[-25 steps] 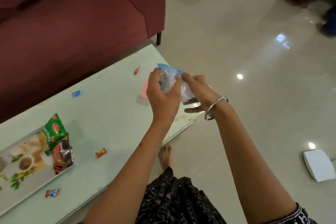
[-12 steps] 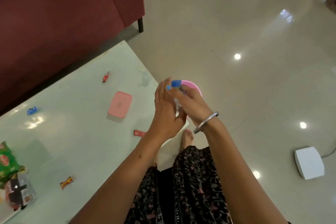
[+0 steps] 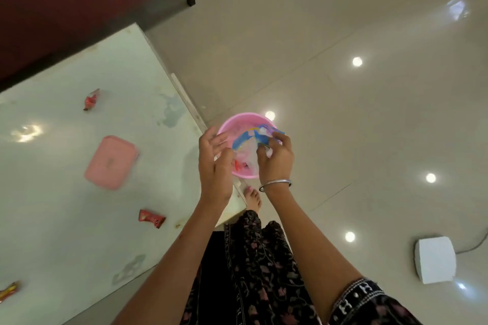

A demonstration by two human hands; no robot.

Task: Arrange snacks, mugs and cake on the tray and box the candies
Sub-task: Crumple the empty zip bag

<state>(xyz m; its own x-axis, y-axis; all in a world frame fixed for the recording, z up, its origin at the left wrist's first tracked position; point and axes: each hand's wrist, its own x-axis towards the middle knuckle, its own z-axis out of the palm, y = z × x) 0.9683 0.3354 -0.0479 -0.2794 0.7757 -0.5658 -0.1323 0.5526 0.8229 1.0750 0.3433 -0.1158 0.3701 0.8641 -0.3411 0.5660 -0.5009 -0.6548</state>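
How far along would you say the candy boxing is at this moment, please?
Done: nothing visibly boxed. In hand: the right hand grips a blue-edged wrapper over the pink tub; the left hand is open. Left: three candies lie loose on the table around the pink box.

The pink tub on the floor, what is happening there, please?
A person holds a blue-and-clear plastic wrapper over the pink tub, which stands on the floor by the table corner. The right hand pinches the wrapper; the left hand is open beside it. Candies and a pink box lie on the table.
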